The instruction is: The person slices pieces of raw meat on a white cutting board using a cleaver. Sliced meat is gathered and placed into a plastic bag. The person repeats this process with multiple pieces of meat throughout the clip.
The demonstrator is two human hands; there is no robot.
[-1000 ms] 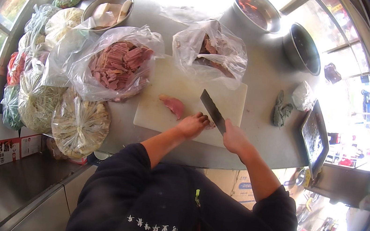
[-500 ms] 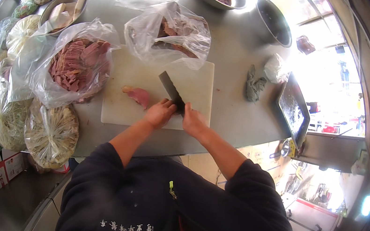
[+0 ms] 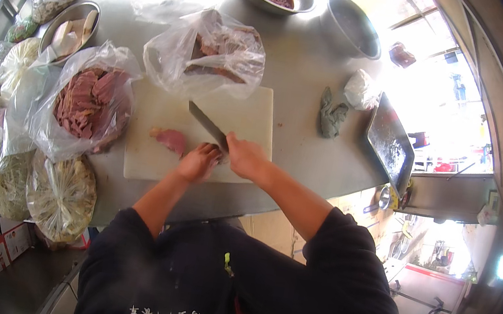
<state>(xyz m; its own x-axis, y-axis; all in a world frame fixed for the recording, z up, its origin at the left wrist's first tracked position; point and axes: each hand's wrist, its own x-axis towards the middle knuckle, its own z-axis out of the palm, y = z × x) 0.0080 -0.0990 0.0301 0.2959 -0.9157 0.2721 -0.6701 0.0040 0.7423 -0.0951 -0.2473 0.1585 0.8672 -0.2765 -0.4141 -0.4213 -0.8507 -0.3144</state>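
My right hand [image 3: 246, 157] is wrapped around the handle of a broad-bladed kitchen knife [image 3: 206, 124]. The blade points away and to the left over a white cutting board [image 3: 249, 105]. Close beside the blade, my left hand [image 3: 198, 162] rests near the board's front edge with its fingers bent over something small, mostly hidden beneath them. A piece of pink meat [image 3: 171, 141] with a paler end lies on the board to the left of that hand.
Left of the board, a clear bag [image 3: 124, 63] holds sliced pink meat; another bag [image 3: 164, 55] with browner meat overlaps the board's far edge. Several tied bags [image 3: 60, 198] line the left side. Metal bowls [image 3: 352, 26], a grey-green cloth [image 3: 332, 114] and a dark tray [image 3: 389, 144] stand farther off.
The whole view has shifted a little. The knife has swung so its tip points farther left and its blade lies flatter. My left hand's fingers have moved apart from the right hand somewhat.
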